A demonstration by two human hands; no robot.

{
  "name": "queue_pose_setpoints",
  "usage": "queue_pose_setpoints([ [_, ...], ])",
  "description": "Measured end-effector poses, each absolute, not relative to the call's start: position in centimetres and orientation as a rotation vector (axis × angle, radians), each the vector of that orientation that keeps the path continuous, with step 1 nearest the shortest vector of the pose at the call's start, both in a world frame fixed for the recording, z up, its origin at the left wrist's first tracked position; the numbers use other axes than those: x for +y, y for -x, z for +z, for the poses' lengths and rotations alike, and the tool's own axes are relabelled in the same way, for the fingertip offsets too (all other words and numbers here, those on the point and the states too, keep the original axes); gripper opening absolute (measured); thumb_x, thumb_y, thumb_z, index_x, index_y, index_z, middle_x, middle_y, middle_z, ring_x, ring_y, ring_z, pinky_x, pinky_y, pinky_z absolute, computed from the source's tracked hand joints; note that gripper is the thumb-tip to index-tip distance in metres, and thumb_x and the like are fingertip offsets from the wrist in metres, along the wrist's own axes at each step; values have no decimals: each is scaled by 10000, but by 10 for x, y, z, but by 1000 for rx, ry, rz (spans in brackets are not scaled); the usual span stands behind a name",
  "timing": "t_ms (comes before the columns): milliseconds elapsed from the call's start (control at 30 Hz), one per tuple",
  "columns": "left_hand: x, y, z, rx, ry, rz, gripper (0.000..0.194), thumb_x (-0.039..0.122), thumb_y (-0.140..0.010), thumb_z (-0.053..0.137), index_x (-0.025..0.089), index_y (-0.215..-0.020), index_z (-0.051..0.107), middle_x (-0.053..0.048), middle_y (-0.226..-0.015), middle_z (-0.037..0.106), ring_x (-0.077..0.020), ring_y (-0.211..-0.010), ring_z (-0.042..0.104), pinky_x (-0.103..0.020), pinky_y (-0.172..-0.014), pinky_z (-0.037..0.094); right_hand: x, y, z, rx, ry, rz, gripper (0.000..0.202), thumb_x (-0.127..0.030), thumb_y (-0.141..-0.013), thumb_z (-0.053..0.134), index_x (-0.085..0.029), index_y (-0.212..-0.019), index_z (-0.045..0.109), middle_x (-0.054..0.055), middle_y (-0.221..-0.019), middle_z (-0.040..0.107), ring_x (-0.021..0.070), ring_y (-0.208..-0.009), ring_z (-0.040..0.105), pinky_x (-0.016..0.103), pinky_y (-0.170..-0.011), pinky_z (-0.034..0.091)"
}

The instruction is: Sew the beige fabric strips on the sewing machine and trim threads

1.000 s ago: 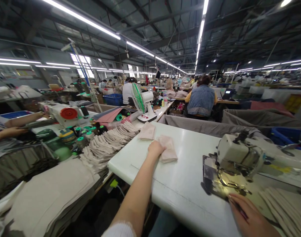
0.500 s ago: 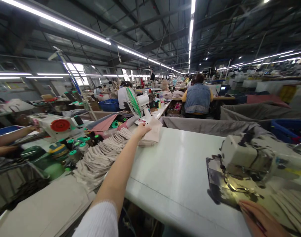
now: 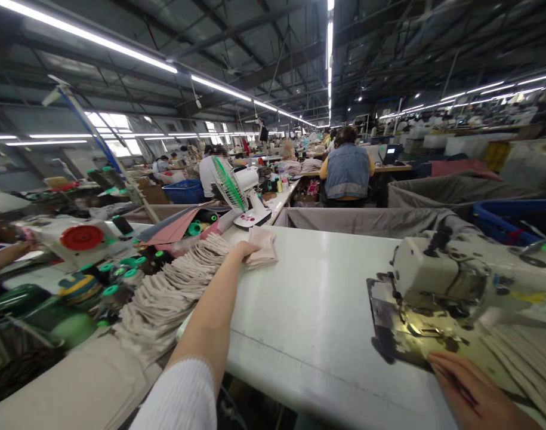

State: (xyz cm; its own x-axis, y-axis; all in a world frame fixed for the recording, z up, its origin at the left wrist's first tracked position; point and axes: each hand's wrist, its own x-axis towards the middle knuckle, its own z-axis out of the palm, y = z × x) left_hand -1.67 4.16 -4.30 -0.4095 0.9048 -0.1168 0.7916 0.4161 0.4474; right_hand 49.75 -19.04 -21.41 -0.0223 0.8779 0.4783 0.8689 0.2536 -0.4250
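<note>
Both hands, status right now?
Left hand: at the folded beige cloth; whether gripping or just touching, can't tell.
Right hand: closed around a slim dark object, kind unclear.

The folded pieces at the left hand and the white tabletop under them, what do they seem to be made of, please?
Folded pieces: apparently cloth, matte and pale beige, judging by layered, soft edges.
White tabletop: possibly laminate or painted board, smooth and glossy, as it reflects a streak of light.
</note>
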Motion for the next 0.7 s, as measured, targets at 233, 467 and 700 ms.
queue_pose_setpoints([
  [233,14,-45,-52,1940,-1517,450,431,348,-609,860,142,-929,657,-85,-938,745,-272,-919,684,-289,-724,521,-201,-458,-166,-1908,1431,-93,360,-479,-977,432,-256,-954,714,55,-978,773,252,-799,767,286,-534,623],
  [467,-90,-131,-72,1283,-1867,570,341,343,-695,721,200,-972,585,-4,-957,681,-221,-918,628,-279,-761,504,-217,-395,-114,-1867,1242,-3,295,-238,-1001,475,-215,-1266,602,91,-1116,694,188,-917,723,279,-713,610],
  [700,-152,-155,-60,1187,-1905,701,255,300,-761,685,205,-947,538,29,-862,625,-177,-829,582,-266,-744,459,-228,-380,-91,-1715,1128,36,376,-242,-938,609,-220,-1309,550,105,-1110,644,204,-892,683,306,-691,596],
])
